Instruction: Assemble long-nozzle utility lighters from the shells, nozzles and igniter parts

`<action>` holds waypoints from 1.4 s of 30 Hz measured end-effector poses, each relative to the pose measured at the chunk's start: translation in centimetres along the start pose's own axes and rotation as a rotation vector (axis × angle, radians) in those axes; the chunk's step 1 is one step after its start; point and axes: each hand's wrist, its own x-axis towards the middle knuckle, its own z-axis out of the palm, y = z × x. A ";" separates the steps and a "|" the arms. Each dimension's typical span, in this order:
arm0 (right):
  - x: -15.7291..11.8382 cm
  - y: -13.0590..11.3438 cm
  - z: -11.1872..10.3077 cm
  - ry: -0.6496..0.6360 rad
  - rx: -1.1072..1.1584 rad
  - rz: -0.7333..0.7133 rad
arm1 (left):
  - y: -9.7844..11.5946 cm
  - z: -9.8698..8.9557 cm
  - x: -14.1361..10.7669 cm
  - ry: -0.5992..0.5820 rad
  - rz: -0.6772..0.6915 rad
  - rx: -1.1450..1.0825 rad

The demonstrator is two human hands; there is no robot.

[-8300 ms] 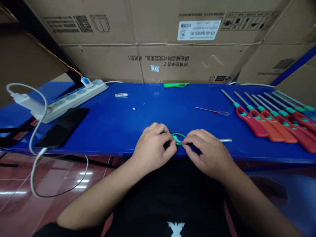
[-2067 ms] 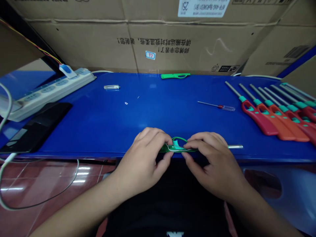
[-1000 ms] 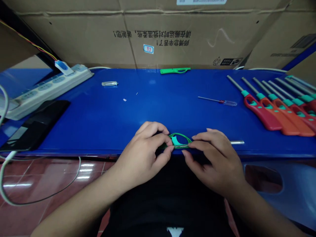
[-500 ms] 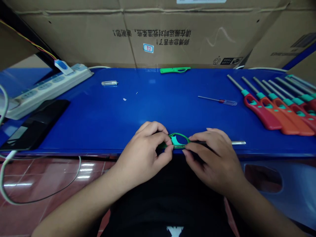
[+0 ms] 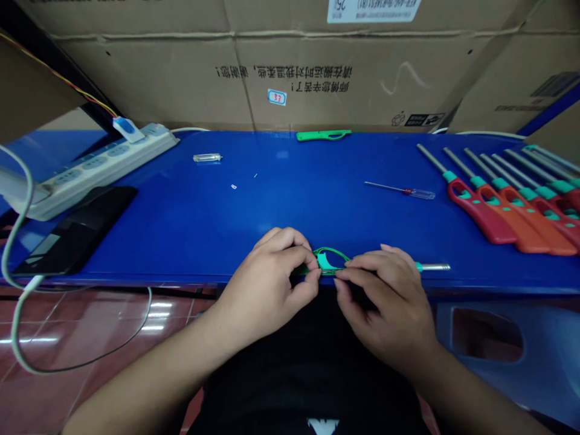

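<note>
Both my hands are at the front edge of the blue table, holding a green plastic utility lighter body [image 5: 328, 261] with an oval loop handle and a teal insert. My left hand [image 5: 272, 284] pinches its left end, and my right hand [image 5: 385, 296] grips it from the right. A metal lighter rod [image 5: 435, 266] with a teal collar sticks out past my right hand. My fingers hide much of the lighter's body and any small parts inside it.
A row of several red and orange utility lighters [image 5: 512, 211] lies at the right, with a small screwdriver [image 5: 401, 191] to their left. Along the back are a green lighter shell [image 5: 323, 135] and a clear tube [image 5: 207, 157]. A power strip [image 5: 102, 172] and a black tablet [image 5: 77, 229] sit left.
My right hand has shifted slightly, now showing the teal collar on the rod. Both hands still hold the green lighter, and the view has moved slightly.
</note>
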 end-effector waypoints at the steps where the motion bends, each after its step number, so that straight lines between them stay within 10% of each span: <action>1: 0.0 0.0 0.0 -0.002 -0.011 0.002 | 0.0 0.0 0.0 -0.001 0.000 0.000; 42: 0.4 0.1 0.8 -0.045 -0.059 0.001 | -0.3 -0.5 -0.3 -0.076 0.061 0.050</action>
